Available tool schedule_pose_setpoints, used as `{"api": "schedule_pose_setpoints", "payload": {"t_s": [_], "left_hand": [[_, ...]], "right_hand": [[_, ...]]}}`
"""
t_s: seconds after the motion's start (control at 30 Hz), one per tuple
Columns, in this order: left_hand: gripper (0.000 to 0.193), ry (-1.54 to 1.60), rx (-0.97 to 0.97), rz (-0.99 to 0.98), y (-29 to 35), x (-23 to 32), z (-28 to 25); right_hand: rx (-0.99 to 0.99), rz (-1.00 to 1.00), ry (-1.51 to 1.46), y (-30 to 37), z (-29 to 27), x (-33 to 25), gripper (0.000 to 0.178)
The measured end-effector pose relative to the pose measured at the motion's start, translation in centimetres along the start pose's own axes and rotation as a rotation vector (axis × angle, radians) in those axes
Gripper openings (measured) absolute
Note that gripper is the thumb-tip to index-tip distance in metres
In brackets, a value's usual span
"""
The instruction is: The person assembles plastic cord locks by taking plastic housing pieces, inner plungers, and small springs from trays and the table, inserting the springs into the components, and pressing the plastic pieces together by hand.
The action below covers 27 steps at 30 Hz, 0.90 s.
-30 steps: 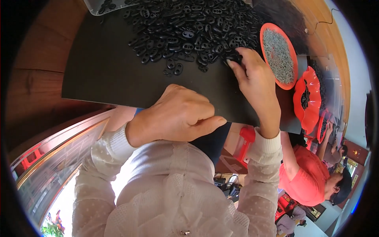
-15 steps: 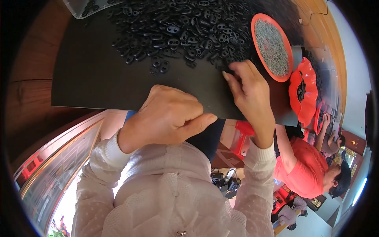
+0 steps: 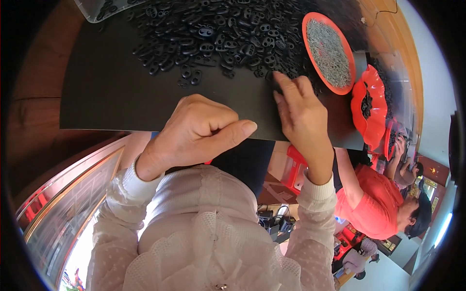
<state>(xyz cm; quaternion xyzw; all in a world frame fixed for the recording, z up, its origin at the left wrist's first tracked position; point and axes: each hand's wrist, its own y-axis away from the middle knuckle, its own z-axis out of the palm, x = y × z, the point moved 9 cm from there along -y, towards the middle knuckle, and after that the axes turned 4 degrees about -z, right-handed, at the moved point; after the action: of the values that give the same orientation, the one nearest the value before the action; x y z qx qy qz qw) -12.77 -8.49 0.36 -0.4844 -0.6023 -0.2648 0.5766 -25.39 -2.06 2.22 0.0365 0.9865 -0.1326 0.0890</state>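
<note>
Those little two-hole black pieces (image 3: 207, 47) look like smooth, stiff plastic, so I'd guess light, kinda slippery, hard to break. I'd pinch one across its long sides. They're heaped toward the surface's (image 3: 107, 92) far edge. Right hand (image 3: 303, 109) is at the heap's near-right fringe, thumb and index parted a bit; can't tell if they've got one. Left hand (image 3: 204, 126) is a fist over the near edge, apart from the heap, contents hidden.
</note>
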Motion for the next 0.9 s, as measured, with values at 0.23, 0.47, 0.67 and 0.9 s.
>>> {"api": "schedule_pose_setpoints", "payload": {"t_s": [0.23,0.47,0.67,0.9], "left_hand": [[0.042,0.019,0.032,0.000,0.1,-0.2,-0.1],[0.048,0.168,0.062,-0.063,0.1,-1.1,-0.6],[0.050,0.215,0.058,-0.101,0.2,-1.2,-0.4],[0.050,0.108,0.070,-0.086,0.5,-0.6,-0.3]], "right_hand": [[-0.037,-0.056,-0.017,2.4,0.4,-2.9,0.040],[0.056,-0.135,-0.019,5.0,0.7,-4.2,0.050],[0.240,-0.281,0.001,6.7,0.4,-4.9,0.036],[0.309,-0.373,-0.005,7.2,0.4,-5.2,0.026]]}}
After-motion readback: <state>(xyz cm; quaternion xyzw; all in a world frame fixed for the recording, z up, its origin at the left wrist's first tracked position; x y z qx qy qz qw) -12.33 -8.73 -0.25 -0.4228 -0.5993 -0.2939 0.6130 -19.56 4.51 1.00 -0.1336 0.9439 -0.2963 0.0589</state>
